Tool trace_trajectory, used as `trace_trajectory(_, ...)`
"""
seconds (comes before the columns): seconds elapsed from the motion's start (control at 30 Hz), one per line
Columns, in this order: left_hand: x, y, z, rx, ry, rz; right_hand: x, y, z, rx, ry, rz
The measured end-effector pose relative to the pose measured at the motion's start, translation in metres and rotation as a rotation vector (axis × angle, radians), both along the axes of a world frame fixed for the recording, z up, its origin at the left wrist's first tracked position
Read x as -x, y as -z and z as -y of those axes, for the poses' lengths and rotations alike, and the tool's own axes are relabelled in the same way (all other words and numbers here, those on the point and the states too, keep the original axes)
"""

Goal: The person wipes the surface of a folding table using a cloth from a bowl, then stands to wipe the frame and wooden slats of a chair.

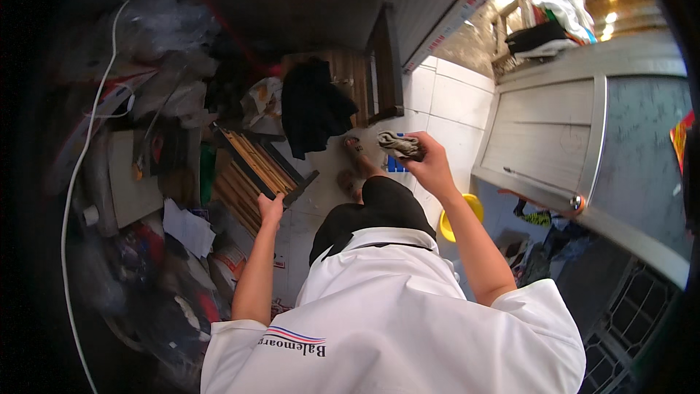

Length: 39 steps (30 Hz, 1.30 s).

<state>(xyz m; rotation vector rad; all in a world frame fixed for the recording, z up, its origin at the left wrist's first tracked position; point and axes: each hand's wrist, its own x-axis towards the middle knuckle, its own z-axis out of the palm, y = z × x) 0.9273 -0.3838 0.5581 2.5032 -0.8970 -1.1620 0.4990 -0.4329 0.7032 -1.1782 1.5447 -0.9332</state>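
Note:
My left hand (270,210) grips the near edge of a dark-framed wooden piece (257,161) with light brown slats, which stands tilted at the left. Whether it is a stool or a small rack I cannot tell. In my right hand (429,156) is a folded grey-brown cloth (400,145), pinched between thumb and fingers above the tiled floor. A blue object (398,164) shows partly behind that hand. Ahead, a black cloth (314,104) drapes over a brown wooden piece of furniture (355,79).
A dark wooden frame (384,65) stands upright beyond the black cloth. At right are a pale panelled door (538,120) with a round knob (577,202) and a yellow basin (464,218). Plastic bags (164,22), papers (188,228) and a white cable (74,180) crowd the left.

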Motion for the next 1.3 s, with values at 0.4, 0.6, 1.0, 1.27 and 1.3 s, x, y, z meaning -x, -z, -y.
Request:
trace_trajectory(0.4, -0.025, -0.01, 0.029, -0.109, -0.214, -0.267, 0.05, 0.006, -0.112, -0.111, 0.262, -0.067)
trace_trajectory(0.6, -0.013, -0.001, 0.06, -0.196, -0.117, -0.074, 0.056, -0.002, -0.134, -0.135, 0.281, -0.111)
trace_trajectory(1.0, -0.023, -0.033, 0.047, -0.149, -0.159, -0.218, 0.099, 0.003, -0.171, -0.151, 0.344, -0.11)
trace_trajectory(1.27, -0.034, -0.038, -0.016, -0.257, -0.109, -0.115, 0.146, 0.017, -0.163, -0.156, 0.31, -0.075)
trace_trajectory(1.3, -0.025, -0.036, -0.023, -0.268, -0.086, -0.046, 0.152, 0.017, -0.162, -0.164, 0.314, -0.059)
